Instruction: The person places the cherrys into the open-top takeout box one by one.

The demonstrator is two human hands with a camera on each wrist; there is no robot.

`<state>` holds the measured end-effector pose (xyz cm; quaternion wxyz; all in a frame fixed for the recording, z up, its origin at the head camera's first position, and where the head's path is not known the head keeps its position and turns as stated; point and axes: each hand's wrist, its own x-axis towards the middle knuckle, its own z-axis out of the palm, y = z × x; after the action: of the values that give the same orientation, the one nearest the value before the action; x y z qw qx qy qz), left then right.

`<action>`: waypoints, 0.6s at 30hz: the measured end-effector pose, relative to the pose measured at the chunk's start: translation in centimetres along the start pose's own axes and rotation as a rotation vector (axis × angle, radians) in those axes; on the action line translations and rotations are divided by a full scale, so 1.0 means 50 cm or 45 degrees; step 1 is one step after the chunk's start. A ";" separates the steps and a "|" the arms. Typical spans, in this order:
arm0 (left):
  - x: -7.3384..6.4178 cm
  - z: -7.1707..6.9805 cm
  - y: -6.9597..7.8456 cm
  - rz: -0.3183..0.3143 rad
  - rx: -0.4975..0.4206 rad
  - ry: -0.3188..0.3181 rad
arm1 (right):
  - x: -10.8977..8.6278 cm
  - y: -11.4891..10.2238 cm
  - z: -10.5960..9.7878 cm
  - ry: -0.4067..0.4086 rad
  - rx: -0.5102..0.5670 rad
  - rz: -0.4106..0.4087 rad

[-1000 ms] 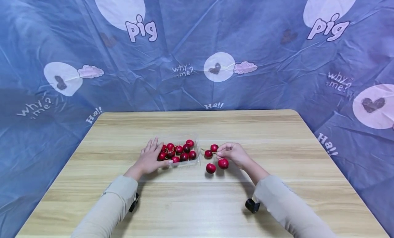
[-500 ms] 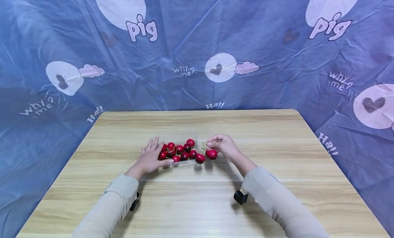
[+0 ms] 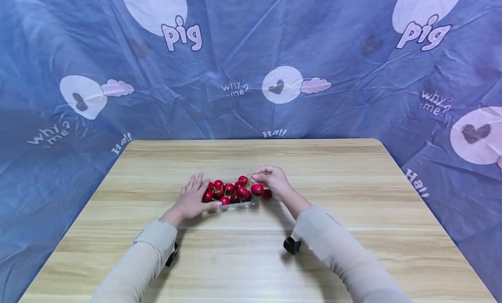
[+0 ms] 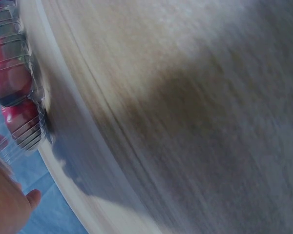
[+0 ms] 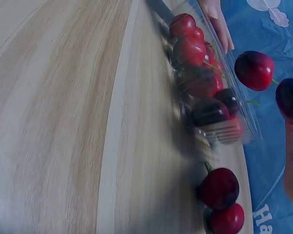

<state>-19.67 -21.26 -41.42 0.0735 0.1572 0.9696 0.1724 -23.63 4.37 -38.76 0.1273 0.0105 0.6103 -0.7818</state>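
My left hand (image 3: 192, 198) rests at the left end of a clear plastic box (image 3: 235, 206), fingers straight and spread, thumb along the near side. Red and dark cherries (image 3: 218, 192) fill the box. With thumb and fingertips, my right hand (image 3: 272, 181) pinches the stems of two cherries, which hang below at the box's right end. One hanging cherry (image 3: 243, 193) overlaps the box contents in the head view; the other cherry (image 3: 257, 189) is by the right wall. Both held cherries (image 5: 254, 70) show above the box rim in the right wrist view.
Just right of the box, two loose cherries (image 5: 219, 188) lie on the wooden table (image 3: 219, 259); in the head view one loose cherry (image 3: 267, 193) shows beside my right hand. A blue printed cloth (image 3: 235, 116) hangs behind the table.
My right hand has moved left with the two hanging cherries, from over the table beside the loose cherries to the box's right end. My left hand has stayed on the box.
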 end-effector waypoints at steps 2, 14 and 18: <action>-0.001 0.001 0.001 -0.001 -0.001 0.002 | 0.005 0.004 0.008 0.000 0.009 -0.004; 0.001 0.005 0.000 -0.005 0.010 0.002 | 0.024 0.025 0.045 -0.044 -0.014 -0.046; 0.003 0.008 -0.004 0.001 0.009 0.001 | 0.029 0.034 0.054 -0.065 -0.036 -0.037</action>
<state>-19.77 -21.26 -41.85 0.0723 0.1577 0.9702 0.1692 -24.30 1.11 -39.95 0.1318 -0.0202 0.6180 -0.7748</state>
